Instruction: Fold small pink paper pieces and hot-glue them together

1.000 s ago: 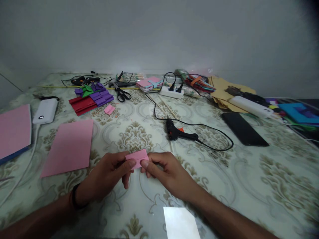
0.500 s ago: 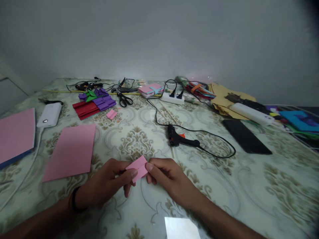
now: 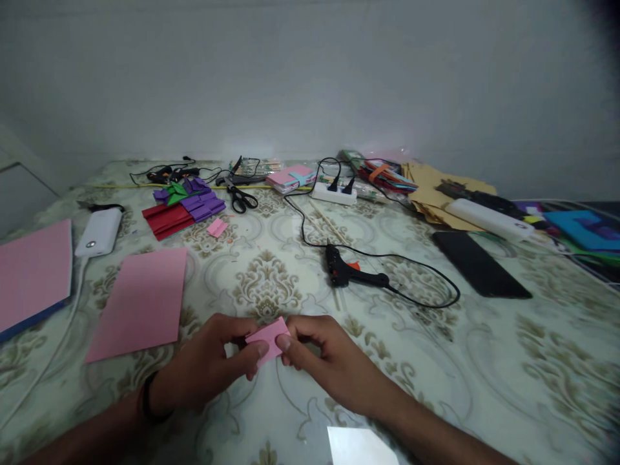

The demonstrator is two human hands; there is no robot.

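Between my two hands, low over the patterned cloth, is a small folded piece of pink paper (image 3: 269,338). My left hand (image 3: 217,358) pinches its left side, thumb on top and fingers underneath. On the right edge, my right hand (image 3: 320,355) grips it the same way, its thumb lying on the paper's face. The fingertips behind the paper are partly hidden. Left of my hands lies a larger pink sheet (image 3: 140,307). A black glue gun (image 3: 356,271) rests beyond my right hand, and a white piece of paper (image 3: 361,447) sits near the bottom edge.
At the back left are folded red paper strips (image 3: 167,221), purple strips (image 3: 203,203), a small pink piece (image 3: 217,227) and scissors (image 3: 241,199). A power strip (image 3: 334,193) stands farther back. A black phone (image 3: 479,265) and white power bank (image 3: 99,232) lie at the sides.
My thumbs have come closer together on the pink paper, and the crease line seen across it before no longer shows. The view has shifted slightly.
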